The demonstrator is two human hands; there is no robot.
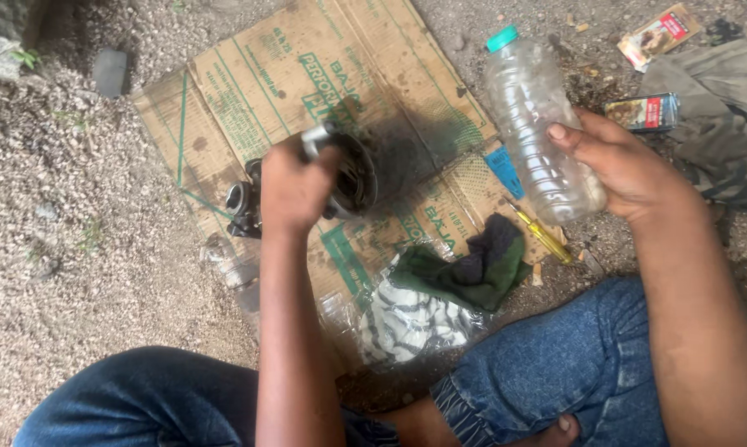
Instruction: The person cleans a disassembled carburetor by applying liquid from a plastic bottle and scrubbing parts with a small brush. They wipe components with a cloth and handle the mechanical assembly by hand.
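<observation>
Bottom of the frame: two knees in blue jeans (pixel 572 364), folded left and right, boxing in the near edge of the work spot. Between them, low centre, a clear plastic bag (pixel 406 319) with striped cloth inside, and a dark green rag (pixel 473 269) lying on its upper right corner. Just right of the rag, a yellow-handled screwdriver (pixel 543 236), tip pointing up-left, close to the right knee.

Centre left: left hand (pixel 295 190), fingers curled tight around a grimy metal engine part (pixel 348 174), its dark round opening facing right, held just above the flattened cardboard sheet (pixel 307 74). Centre right: right hand (pixel 626 165), fingers and thumb wrapped around the lower body of a clear plastic bottle (pixel 535 124) with a teal cap, tilted, cap toward the top of the frame. Open gap between part and bottle, over a dark oily stain on the cardboard.

Farther up: bare cardboard across the upper centre, its edges running out onto loose gravel (pixel 75 248), which fills the left side. Upper right: a small printed packet (pixel 659 35), a small box (pixel 642 112) and crumpled grey cloth (pixel 721 116) crowding that corner. Upper left: a dark grey block (pixel 110 72) on the gravel.
</observation>
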